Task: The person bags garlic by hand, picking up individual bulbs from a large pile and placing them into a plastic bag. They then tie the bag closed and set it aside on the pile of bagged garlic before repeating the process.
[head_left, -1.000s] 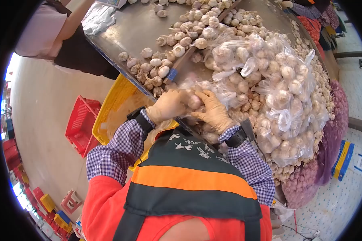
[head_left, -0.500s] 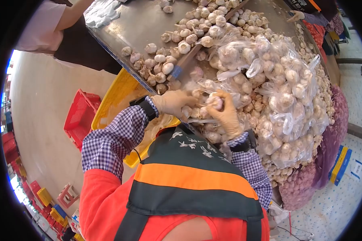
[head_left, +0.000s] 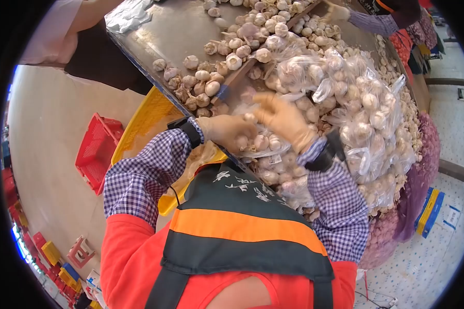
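My left hand (head_left: 226, 131), in a thin tan glove, is closed at the mouth of a clear plastic bag (head_left: 267, 153) at the table's near edge. Several garlic bulbs (head_left: 261, 141) lie in that bag. Just beyond it, my right hand (head_left: 284, 119), gloved too, is over the loose garlic with its fingers pointing left. Motion smears those fingertips, and whether they touch a bulb cannot be made out. Filled bags of garlic (head_left: 368, 110) are heaped to the right of this hand. Loose garlic bulbs (head_left: 201, 85) lie beyond my left hand.
A wooden divider (head_left: 237, 74) crosses the metal table (head_left: 175, 31). Below its left edge are a yellow crate (head_left: 134, 131) and a red basket (head_left: 99, 152). Purple mesh sacks (head_left: 423, 165) stand at right. Co-workers are at upper left and upper right, one sleeve (head_left: 374, 21) reaching over the table.
My right hand has moved up and away from the bag, and the garlic bulb it held no longer shows in it. My left hand stays at the bag. The upper-right co-worker's arm reaches further left.
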Motion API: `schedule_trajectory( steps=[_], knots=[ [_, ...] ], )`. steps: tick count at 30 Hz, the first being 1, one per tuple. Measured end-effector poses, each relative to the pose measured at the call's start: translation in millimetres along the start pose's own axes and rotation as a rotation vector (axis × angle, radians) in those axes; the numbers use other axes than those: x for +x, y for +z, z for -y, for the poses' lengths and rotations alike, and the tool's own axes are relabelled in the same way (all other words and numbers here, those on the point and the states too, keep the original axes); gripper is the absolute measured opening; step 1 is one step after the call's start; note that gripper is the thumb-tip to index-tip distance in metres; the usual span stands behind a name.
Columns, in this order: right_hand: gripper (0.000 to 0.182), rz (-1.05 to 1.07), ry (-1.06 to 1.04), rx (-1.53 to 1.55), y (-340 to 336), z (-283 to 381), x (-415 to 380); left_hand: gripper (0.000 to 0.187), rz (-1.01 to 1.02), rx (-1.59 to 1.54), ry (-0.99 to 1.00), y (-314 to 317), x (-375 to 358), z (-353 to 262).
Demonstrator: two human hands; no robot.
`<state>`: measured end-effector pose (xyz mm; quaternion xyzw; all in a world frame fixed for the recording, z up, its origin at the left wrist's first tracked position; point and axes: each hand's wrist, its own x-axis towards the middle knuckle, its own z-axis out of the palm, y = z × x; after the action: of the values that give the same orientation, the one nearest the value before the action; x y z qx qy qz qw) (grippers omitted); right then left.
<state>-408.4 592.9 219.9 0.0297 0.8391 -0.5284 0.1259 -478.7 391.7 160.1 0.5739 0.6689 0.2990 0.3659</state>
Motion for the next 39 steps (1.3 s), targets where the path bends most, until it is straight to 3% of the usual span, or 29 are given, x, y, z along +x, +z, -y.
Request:
schedule_trajectory(
  steps=[2,3,5,6,9,10,12,18,20,22,23,24,25,26,28,30,32,33,35,36,37,38,39],
  knots=[
    [0.047,0.016,-0.190,-0.315,15.2,-25.0,-27.9,0.063,-0.146,-0.439,0.011,-11.0,-6.5,-7.2],
    [0.047,0.017,-0.192,-0.315,18.4,-23.1,-42.0,0.063,-0.147,-0.438,0.010,-14.0,-12.8,-6.9],
    [0.057,0.021,-0.017,-0.641,23.3,-18.6,-63.4,0.063,-0.407,-0.923,-0.175,-25.5,-25.9,-7.1],
    [0.057,0.011,-0.031,-0.632,26.5,-19.5,-70.1,0.062,-0.498,-1.283,-0.217,-32.9,-31.3,-14.1],
    [0.060,-0.006,-0.066,-0.709,35.6,-20.0,-72.3,0.061,-0.580,-1.912,0.171,-28.7,-40.0,11.6],
    [0.062,0.028,-0.041,-0.760,36.4,-14.9,-69.8,0.061,-0.595,-1.886,0.169,-32.6,-42.1,12.3],
    [0.064,0.049,-0.083,-0.839,37.2,-16.9,-66.9,0.063,-0.390,-2.135,0.398,-36.4,-41.5,-0.4],
    [0.062,0.087,-0.089,-1.010,53.8,-37.4,-62.4,0.066,-0.417,-2.145,0.345,-31.5,-31.7,3.3],
    [0.063,0.073,-0.122,-0.936,46.8,-40.5,-66.0,0.066,-0.425,-2.157,0.297,-40.1,-24.3,8.4],
    [0.064,0.070,-0.143,-0.855,40.5,-39.9,-73.2,0.067,-0.800,-2.181,0.170,-62.7,-9.8,14.0],
    [0.063,0.031,-0.108,-0.624,36.7,-39.5,-75.6,0.066,-0.897,-1.216,0.292,-69.4,-3.4,25.7],
    [0.062,-0.011,-0.072,-0.393,34.2,-39.6,-77.3,0.065,-0.928,-1.551,0.258,-89.7,-1.8,18.4],
    [0.062,-0.011,-0.064,-0.396,35.2,-43.3,-77.4,0.064,-0.945,-1.885,0.216,-107.9,-1.9,5.2],
    [0.060,-0.094,-0.040,-0.087,36.6,-42.1,-74.3,0.064,-0.943,-1.892,0.220,-107.2,1.1,1.0],
    [0.050,-0.152,0.110,0.423,28.9,-37.7,-73.7,0.037,-0.890,-1.743,-0.199,-103.2,7.4,-7.7],
    [0.049,-0.249,0.176,0.520,23.5,-36.0,-69.5,0.030,-0.556,-0.609,0.108,-60.2,9.2,9.4],
    [0.044,-0.372,0.310,0.828,10.6,-20.7,-65.8,0.026,-0.258,-0.406,-0.341,-39.2,8.8,-30.1],
    [0.044,-0.378,0.318,0.829,6.2,-18.4,-59.1,0.024,-0.192,-0.077,-0.399,-15.0,11.8,-25.9],
    [0.043,-0.399,0.492,0.767,-7.1,-16.9,-38.7,0.027,-0.205,0.216,-0.414,14.4,6.7,-21.3],
    [0.044,-0.368,0.199,0.118,-13.9,-13.2,-28.3,0.027,-0.201,0.214,-0.404,18.3,10.7,-24.6],
    [0.044,-0.307,-0.097,-0.525,-20.3,-5.4,-15.1,0.031,-0.322,0.204,-0.493,20.6,16.4,-27.9],
    [0.048,-0.287,-0.048,-0.565,-30.3,30.5,10.0,0.035,-0.444,0.194,-0.581,21.9,21.0,-30.1],
    [0.052,-0.262,-0.002,-0.604,-38.1,72.2,30.3,0.035,-0.444,0.194,-0.576,21.7,23.5,-29.5]
  ],
)
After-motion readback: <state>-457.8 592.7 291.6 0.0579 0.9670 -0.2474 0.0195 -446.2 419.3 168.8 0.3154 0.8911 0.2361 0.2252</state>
